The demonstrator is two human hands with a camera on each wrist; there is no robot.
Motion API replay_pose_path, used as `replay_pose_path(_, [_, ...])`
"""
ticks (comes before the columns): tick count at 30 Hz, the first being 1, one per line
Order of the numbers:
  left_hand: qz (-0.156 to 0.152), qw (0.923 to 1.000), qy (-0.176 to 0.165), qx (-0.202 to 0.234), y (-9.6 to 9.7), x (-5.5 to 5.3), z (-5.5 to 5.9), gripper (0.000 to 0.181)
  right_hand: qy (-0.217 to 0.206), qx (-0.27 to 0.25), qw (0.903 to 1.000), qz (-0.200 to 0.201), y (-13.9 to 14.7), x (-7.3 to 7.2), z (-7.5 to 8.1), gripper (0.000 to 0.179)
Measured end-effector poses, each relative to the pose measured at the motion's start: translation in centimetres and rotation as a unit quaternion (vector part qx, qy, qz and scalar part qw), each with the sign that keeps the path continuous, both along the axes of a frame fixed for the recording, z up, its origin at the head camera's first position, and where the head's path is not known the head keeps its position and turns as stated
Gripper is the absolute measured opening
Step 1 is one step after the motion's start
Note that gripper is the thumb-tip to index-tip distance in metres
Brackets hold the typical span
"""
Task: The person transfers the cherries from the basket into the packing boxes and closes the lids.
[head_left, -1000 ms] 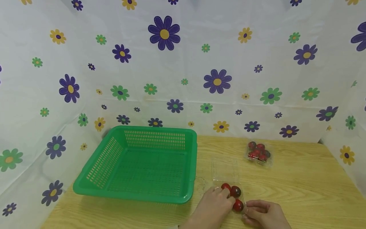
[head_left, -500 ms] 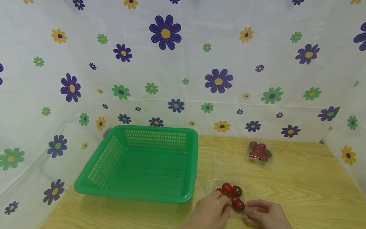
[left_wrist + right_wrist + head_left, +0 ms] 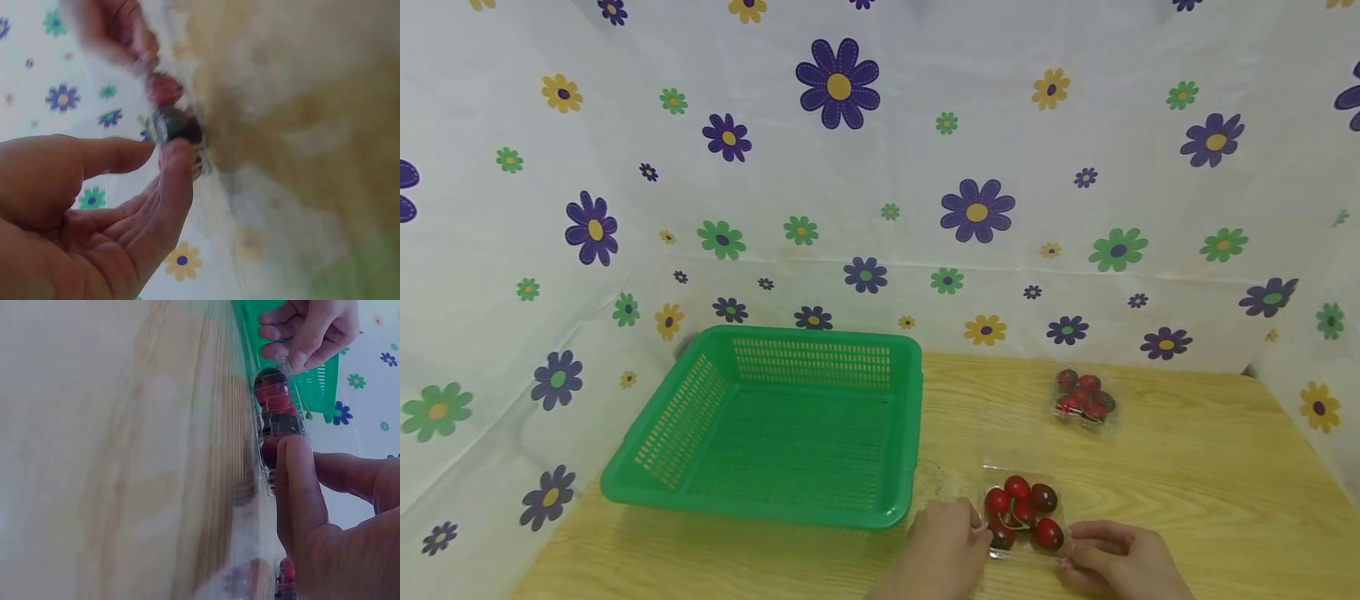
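Observation:
A clear plastic clamshell box (image 3: 1028, 557) sits on the table's near part, lid (image 3: 1017, 442) folded open toward the back. Several dark red cherries (image 3: 1048, 533) fill its base, with a green stem showing among them. At the box's left side, my left hand (image 3: 942, 546) pinches its edge between thumb and fingers. My right hand (image 3: 1126, 560) grips the right edge, thumb toward me. The right wrist view shows the box (image 3: 281, 415) side-on, with the fingers of both hands (image 3: 322, 328) at opposite ends. Cherries (image 3: 167, 90) also show between the hands in the left wrist view.
A large green plastic basket (image 3: 760, 514) with slotted walls stands on the left of the wooden table (image 3: 1187, 467). A second clear box of cherries (image 3: 1084, 398) lies farther back on the right. Flower-printed sheeting (image 3: 887, 142) encloses the back and sides.
My left hand has drawn back from among the cherries to the box's left edge. The box has shifted slightly right, my right hand moving along with it.

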State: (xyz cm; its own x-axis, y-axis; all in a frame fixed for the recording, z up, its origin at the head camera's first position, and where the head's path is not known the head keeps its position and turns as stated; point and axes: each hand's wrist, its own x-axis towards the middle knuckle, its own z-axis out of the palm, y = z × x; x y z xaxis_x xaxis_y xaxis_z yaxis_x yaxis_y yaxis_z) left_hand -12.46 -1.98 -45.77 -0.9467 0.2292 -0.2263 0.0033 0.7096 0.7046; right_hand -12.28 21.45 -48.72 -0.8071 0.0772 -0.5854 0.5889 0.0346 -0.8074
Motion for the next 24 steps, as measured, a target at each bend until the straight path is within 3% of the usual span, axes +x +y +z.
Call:
replay_pose_path(7, [0.005,0.9950,-0.080,0.060,-0.3,-0.3,0.1,0.024,-0.015,0.015,0.9991,0.036,0.7,0.1,-0.1,0.036])
replay_pose_path(11, [-0.001,0.9911,-0.093,0.095,-0.4,0.0,0.1,0.019,-0.007,0.041,0.9918,0.121,1.7,-0.2,0.3,0.035])
replay_pose_path(14, [0.004,0.9877,-0.112,0.108,-0.3,0.2,0.1,0.014,0.035,0.095,0.9772,0.187,2.7,-1.1,1.0,0.038])
replay_pose_path(18, [0.012,0.9819,-0.142,0.124,-0.2,0.5,0.0,0.013,0.089,0.150,0.9656,0.192,3.6,-3.0,2.3,0.040])
replay_pose_path(21, [0.013,0.9802,-0.153,0.125,-0.1,0.6,0.0,0.014,0.113,0.159,0.9645,0.178,3.7,-4.7,2.9,0.040])
replay_pose_path(24, [0.014,0.9777,-0.172,0.120,0.1,0.6,0.1,0.013,0.139,0.190,0.9546,0.183,3.5,-6.5,3.2,0.042])
